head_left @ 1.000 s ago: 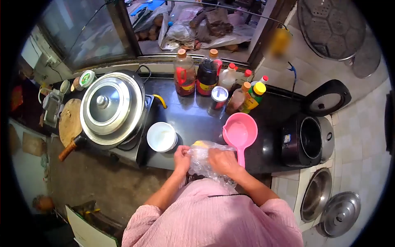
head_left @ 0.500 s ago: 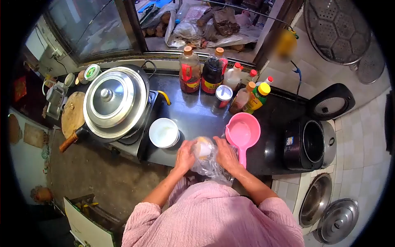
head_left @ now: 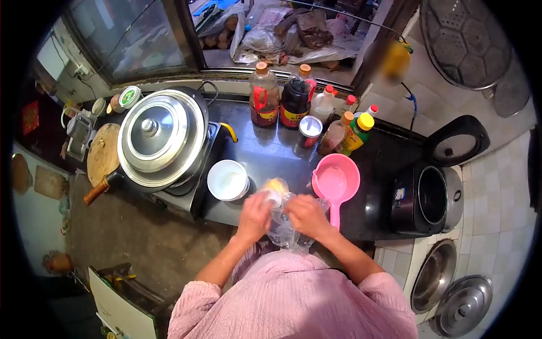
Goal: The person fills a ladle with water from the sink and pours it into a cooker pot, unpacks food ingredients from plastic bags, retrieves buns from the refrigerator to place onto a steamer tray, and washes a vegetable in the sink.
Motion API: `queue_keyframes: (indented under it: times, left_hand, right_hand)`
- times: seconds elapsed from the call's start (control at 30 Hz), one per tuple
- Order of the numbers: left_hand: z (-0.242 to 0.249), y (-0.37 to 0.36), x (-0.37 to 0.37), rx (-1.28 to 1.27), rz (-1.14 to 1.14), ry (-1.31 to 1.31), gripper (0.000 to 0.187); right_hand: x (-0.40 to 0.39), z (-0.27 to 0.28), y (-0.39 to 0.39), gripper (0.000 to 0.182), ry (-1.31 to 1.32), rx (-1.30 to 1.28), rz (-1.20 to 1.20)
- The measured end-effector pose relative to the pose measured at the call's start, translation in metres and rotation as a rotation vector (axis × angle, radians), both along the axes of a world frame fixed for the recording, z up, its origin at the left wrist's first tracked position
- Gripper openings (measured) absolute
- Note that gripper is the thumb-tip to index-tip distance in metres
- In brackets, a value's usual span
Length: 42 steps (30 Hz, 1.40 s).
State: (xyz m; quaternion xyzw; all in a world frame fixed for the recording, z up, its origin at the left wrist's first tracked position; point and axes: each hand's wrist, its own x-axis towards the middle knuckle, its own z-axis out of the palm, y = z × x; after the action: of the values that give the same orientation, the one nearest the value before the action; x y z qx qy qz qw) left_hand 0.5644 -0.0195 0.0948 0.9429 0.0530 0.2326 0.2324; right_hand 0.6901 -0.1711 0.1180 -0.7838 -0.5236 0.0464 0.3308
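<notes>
Glossy dark countertop (head_left: 254,150) spreads beyond both hands; a rounded yellow-and-white item (head_left: 277,185) shows ahead-right of the left hand (head_left: 254,216), nearer it than the right hand (head_left: 306,216), which pinches a clear, crumpled plastic bag (head_left: 287,233). Whether the blurred left hand grips, I cannot tell.

A lidded pan (head_left: 164,138) is sitting on a stove (head_left: 180,206), a round wooden board (head_left: 103,152) lying just beside it. Several capped bottles (head_left: 294,104) are standing near the window (head_left: 130,42), and a rice cooker (head_left: 404,203) is standing open.
</notes>
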Motion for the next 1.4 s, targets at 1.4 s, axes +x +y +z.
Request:
queue_keyframes:
  times: [1.4]
  left_hand:
    - [-0.077, 0.045, 0.032, 1.281, -0.362, 0.368, 0.041]
  right_hand:
    - [0.014, -0.114, 0.008, 0.037, 0.895, -0.168, -0.403]
